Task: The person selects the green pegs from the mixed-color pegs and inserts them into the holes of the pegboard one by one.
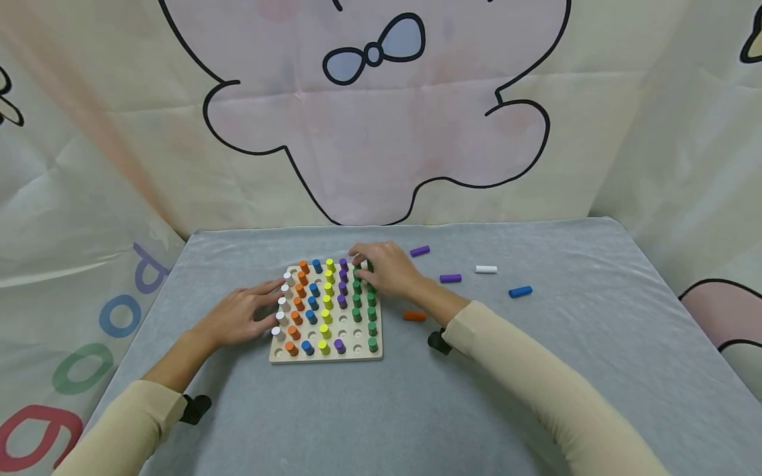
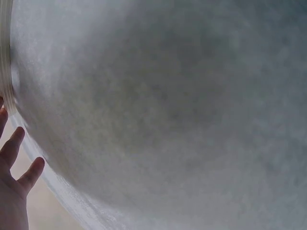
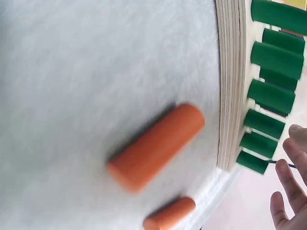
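Observation:
A wooden pegboard lies on the cloth-covered table, set with rows of white, orange, blue, yellow, purple and green pegs. My left hand rests at its left edge beside the white pegs, fingers loosely spread; in the left wrist view only part of that hand shows. At the board's far right corner my right hand pinches a green peg between thumb and index finger. In the right wrist view, green pegs stand along the board's edge, with the right hand's fingers near the far ones.
To the right of the board lie loose pegs: an orange peg, two purple ones, a white peg and a blue peg. Two orange pegs show in the right wrist view. Behind the table hangs a printed curtain.

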`<state>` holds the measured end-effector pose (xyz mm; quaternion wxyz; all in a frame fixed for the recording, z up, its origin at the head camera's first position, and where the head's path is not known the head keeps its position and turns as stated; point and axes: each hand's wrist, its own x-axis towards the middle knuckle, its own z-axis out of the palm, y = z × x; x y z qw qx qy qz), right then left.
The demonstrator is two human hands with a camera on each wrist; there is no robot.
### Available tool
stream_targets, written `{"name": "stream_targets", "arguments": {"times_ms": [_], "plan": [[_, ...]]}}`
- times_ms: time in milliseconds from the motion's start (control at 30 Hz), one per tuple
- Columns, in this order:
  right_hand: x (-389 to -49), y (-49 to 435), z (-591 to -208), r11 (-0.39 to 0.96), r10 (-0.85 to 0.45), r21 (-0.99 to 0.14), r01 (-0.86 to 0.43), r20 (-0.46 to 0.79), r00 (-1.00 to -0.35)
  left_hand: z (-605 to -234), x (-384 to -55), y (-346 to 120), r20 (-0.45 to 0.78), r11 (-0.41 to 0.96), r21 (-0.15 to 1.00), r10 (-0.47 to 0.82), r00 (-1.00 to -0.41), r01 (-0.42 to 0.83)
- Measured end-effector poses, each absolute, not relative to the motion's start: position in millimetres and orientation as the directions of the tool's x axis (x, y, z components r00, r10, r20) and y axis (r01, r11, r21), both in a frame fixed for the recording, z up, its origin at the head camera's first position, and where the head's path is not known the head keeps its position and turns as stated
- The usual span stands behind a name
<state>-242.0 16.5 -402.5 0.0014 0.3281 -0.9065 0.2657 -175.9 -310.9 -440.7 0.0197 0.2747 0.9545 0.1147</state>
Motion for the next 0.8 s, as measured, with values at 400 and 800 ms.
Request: {"name": "stream_targets", "arguments": {"times_ms": [400, 800], "plan": [[-243, 79, -375, 0.642, -0.656, -0.488, -0.592, 0.052, -0.753, -432, -175, -316, -0.024, 0.820, 0.192, 0.554, -0.832, 0.540], [-242, 168, -359, 0.719, -0.654, -0.446, -0.533, -0.174, -0.736, -417, -177, -315, -0.018, 0.819, 0.169, 0.559, -0.829, 0.548]]}}
